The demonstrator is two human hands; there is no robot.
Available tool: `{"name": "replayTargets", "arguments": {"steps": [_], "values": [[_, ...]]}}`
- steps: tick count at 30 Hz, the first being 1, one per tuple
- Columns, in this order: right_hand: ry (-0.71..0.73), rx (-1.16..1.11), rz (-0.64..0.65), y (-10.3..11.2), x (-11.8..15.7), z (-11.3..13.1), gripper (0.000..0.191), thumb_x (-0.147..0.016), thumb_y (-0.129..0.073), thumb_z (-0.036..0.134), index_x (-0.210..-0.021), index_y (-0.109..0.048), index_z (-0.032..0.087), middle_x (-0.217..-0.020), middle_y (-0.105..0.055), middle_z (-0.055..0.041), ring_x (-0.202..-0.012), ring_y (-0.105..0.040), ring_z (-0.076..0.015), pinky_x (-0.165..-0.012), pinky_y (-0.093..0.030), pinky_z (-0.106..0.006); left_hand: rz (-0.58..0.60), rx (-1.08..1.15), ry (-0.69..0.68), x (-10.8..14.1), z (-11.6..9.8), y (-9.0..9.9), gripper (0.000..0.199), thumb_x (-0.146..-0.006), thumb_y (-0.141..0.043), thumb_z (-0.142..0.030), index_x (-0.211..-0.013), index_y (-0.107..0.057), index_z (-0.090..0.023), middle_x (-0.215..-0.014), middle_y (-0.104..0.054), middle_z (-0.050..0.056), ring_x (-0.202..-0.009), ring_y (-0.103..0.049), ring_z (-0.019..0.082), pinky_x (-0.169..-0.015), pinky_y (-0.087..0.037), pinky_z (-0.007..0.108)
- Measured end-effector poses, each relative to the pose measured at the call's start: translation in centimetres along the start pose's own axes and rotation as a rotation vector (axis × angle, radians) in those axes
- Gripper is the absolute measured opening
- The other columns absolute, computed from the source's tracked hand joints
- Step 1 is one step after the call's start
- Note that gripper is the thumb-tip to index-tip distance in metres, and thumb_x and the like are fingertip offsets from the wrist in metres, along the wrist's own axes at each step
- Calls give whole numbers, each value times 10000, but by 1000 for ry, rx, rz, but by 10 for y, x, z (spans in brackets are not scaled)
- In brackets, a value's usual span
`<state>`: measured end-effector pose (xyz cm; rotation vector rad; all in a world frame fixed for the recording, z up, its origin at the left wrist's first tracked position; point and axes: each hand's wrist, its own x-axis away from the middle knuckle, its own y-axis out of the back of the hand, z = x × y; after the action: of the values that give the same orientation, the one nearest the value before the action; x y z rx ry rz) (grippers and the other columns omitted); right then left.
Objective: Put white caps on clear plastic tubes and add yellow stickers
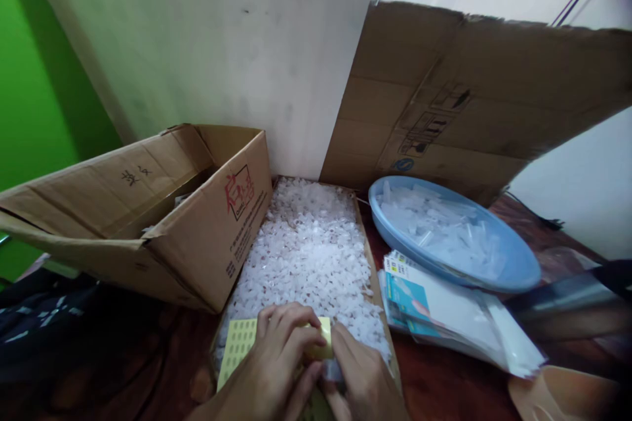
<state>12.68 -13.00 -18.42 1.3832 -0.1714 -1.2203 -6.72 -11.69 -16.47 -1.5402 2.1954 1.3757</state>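
Note:
My left hand [286,355] lies over a yellow sheet [237,342] printed with rows of small dark marks, its fingers curled at the sheet's upper right part. Close beside it on the right, my right hand [363,371] has its fingers pressed together around a small, translucent, whitish piece [332,370]. What my left fingers pinch is partly hidden by the fingers themselves. Both hands are over the near end of a shallow cardboard tray [376,276] filled with many small, translucent white pieces [311,250].
An open cardboard box [212,230] stands left of the tray. To the right, a blue basin [395,227] holds clear plastic pieces, with printed packets [444,316] below it. An orange container [557,395] sits at bottom right. A large cardboard sheet [444,99] leans behind.

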Motion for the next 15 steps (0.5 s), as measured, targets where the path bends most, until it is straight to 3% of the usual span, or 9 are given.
{"name": "replayTargets", "arguments": {"steps": [4, 7, 11, 15], "values": [[-63, 11, -21, 1, 1, -2, 153, -940, -491, 291, -1054, -534, 199, -797, -619, -29, -636, -653, -194, -558, -462, -283, -89, -74, -78, -1, -1, 1, 190, -1029, -482, -132, -1184, -558, -212, -1126, -670, 58, -1157, -553, 200, -1047, -324, 360], [-120, -22, -13, 8, 1, -4, 118, -950, -466, 289, -913, -548, 212, -733, -584, -10, -609, -621, -171, -559, -414, -275, -197, -114, -114, -3, 4, 0, 173, -1063, -445, -214, -1135, -602, -210, -1069, -700, 54, -1110, -585, 200, -1033, -330, 358], [-118, -14, -22, 23, -2, -7, 284, -994, -406, 270, -717, -430, 214, -611, -515, 11, -528, -551, -130, -511, -324, -264, -242, -140, -131, -5, 8, -1, 213, -1062, -423, -209, -1107, -631, -211, -1040, -715, 48, -1073, -606, 197, -1026, -326, 365], [-87, -147, -41, 32, -4, -10, 472, -1075, -258, 379, -647, -341, 198, -524, -430, 31, -457, -484, -91, -483, -298, -245, -232, -185, -159, -5, 8, -1, 209, -1050, -436, -189, -1082, -640, -215, -1010, -724, 43, -1053, -617, 195, -1014, -344, 368]]}}
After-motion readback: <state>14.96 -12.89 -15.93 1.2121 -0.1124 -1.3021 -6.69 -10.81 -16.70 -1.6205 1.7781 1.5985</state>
